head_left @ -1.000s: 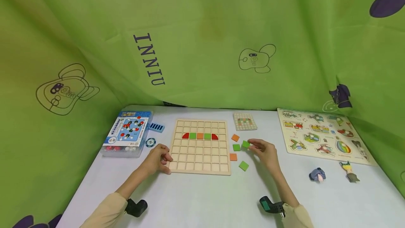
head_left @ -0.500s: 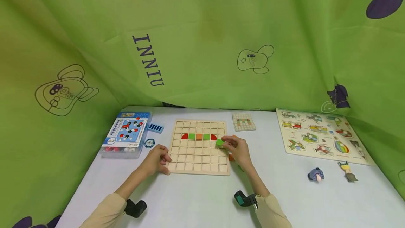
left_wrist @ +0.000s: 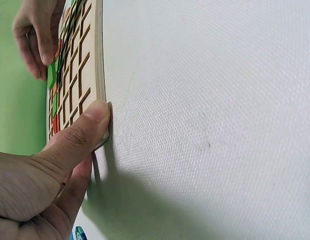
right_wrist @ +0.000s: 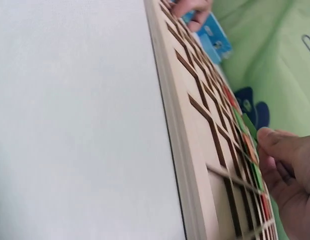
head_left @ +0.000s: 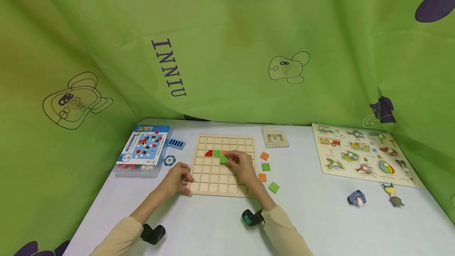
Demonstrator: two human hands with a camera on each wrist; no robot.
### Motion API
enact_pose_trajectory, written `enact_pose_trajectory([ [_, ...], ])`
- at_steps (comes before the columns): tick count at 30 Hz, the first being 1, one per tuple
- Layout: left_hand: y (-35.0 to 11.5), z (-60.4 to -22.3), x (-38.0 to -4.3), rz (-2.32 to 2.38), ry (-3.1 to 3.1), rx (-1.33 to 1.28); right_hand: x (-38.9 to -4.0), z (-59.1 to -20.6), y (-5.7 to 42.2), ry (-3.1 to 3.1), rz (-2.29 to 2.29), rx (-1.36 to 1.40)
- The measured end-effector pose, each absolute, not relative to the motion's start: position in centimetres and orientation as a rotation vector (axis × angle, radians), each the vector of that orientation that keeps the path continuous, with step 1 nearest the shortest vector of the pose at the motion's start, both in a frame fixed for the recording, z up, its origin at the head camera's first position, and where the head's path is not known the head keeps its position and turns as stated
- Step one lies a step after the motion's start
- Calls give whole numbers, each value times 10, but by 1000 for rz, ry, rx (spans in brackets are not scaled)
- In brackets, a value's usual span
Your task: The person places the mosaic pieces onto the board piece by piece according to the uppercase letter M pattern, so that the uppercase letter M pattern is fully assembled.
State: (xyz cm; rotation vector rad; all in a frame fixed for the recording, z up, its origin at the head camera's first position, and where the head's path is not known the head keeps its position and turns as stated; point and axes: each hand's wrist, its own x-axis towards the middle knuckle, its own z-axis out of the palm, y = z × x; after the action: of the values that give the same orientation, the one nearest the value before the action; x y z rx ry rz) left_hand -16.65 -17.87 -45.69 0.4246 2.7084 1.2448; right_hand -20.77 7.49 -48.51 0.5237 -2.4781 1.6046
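Observation:
A wooden grid board [head_left: 209, 177] lies at the middle of the table. My left hand [head_left: 177, 179] grips its near left corner, thumb on top in the left wrist view. Between thumb and fingers, my right hand [head_left: 243, 168] pinches a green square tile [head_left: 223, 160], held over the board just in front of the coloured row. That row shows a red rounded piece [head_left: 209, 153], a green tile [head_left: 217, 153] and part of an orange tile [head_left: 225, 153]; the right hand covers its right end in the head view.
Loose orange [head_left: 264, 156] and green tiles [head_left: 273, 187] lie right of the board, below a pattern card [head_left: 275, 138]. Farther right are a picture puzzle board [head_left: 341, 174] and two small figures [head_left: 356, 198]. On the left stand a molecule-kit box [head_left: 143, 145], a blue piece [head_left: 176, 144] and a round chip [head_left: 169, 160].
My right hand has carried the green tile leftward from beside the loose tiles to over the board's middle. The left hand stays on the corner.

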Motion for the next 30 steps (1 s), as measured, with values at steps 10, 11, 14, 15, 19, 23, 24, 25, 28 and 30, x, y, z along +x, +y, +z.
enact_pose_trajectory([
  [10, -178, -457, -166, 1217, 2731, 436, -214, -485, 47, -2532, 1596, 651],
  [11, -178, -457, -166, 1210, 2734, 434, -214, -485, 45, -2536, 1603, 655],
  [14, -177, -455, -165, 1197, 2739, 411, -215, -485, 40, -2547, 1610, 677],
  [15, -177, -455, -165, 1199, 2736, 403, -216, -485, 39, -2548, 1605, 686],
  [19, -174, -454, -166, 1222, 2712, 381, -218, -487, 36, -2536, 1577, 711],
  [23, -174, -454, -167, 1245, 2692, 356, -218, -486, 35, -2520, 1615, 703],
  [24, -174, -454, -167, 1247, 2691, 348, -218, -485, 34, -2517, 1627, 708],
  [25, -174, -453, -167, 1249, 2692, 340, -218, -484, 33, -2514, 1636, 716],
  [28, -175, -454, -166, 1238, 2697, 336, -216, -481, 32, -2509, 1668, 736],
  [30, -175, -454, -165, 1236, 2697, 332, -215, -480, 33, -2503, 1705, 739],
])
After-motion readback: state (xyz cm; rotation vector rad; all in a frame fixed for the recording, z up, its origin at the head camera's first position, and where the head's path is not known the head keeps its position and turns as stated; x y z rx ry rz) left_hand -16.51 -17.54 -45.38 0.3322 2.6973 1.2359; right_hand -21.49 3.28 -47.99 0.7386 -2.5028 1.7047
